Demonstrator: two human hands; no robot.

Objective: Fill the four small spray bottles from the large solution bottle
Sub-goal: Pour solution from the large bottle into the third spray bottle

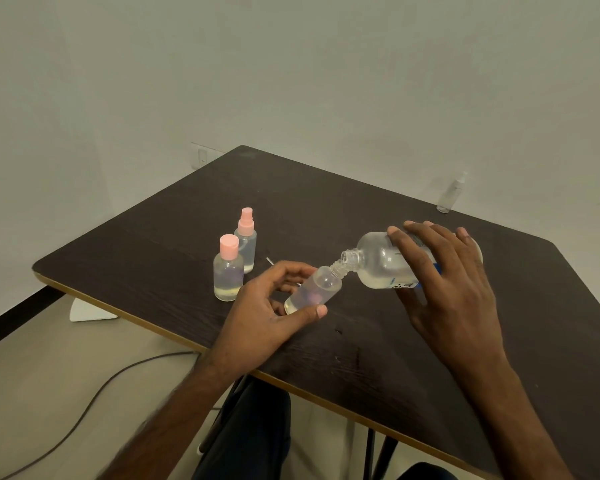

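In the head view, my left hand [274,306] curls its fingers and thumb round the open small bottle [314,289], which is tipped. My right hand [444,271] grips the large solution bottle [378,265] with spread fingers, its mouth touching the small neck near my left fingertips. I think this is bottle three. The pink-capped bottle [227,271] and the pink sprayer bottle [246,239] stand just past my left fingers with liquid inside. The clear sprayer bottle [451,194] waits far beyond my right fingers.

Left of the large bottle [378,261], two pink-topped bottles [227,271] block the way; beyond it, bare counter [326,202] runs open to a clear spray bottle [450,195] at the far edge.
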